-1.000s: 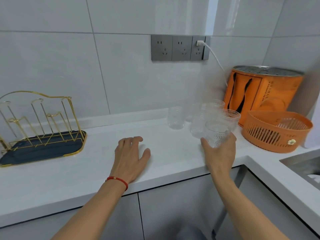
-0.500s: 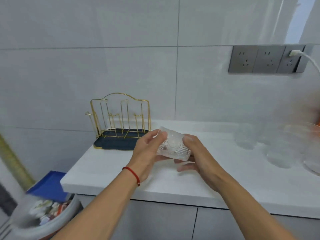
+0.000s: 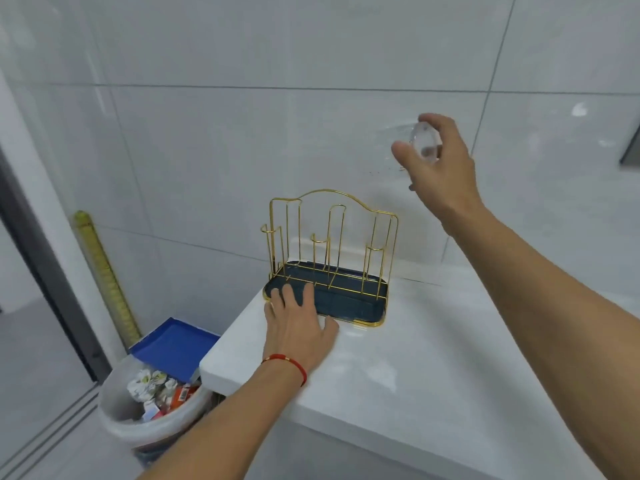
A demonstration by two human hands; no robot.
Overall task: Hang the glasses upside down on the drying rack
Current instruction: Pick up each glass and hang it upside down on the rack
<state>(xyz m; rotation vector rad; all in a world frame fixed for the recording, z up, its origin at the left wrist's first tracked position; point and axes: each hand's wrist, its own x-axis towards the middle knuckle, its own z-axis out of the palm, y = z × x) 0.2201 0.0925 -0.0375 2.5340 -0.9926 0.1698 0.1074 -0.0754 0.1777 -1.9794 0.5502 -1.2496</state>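
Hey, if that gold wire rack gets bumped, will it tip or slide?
The rack is thin, tall wire, so probably light and tippy. The left hand on its tray likely steadies it. The glossy counter may let it slide.

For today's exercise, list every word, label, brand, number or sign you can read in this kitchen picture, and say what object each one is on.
No text can be read in this view.
Yellow ruler against the wall: carries markings, too blurred to read.
Packaging in the white waste bin: printed colours, too small and blurred to read.
Gold drying rack, glass in the right hand, left hand, countertop: no text.
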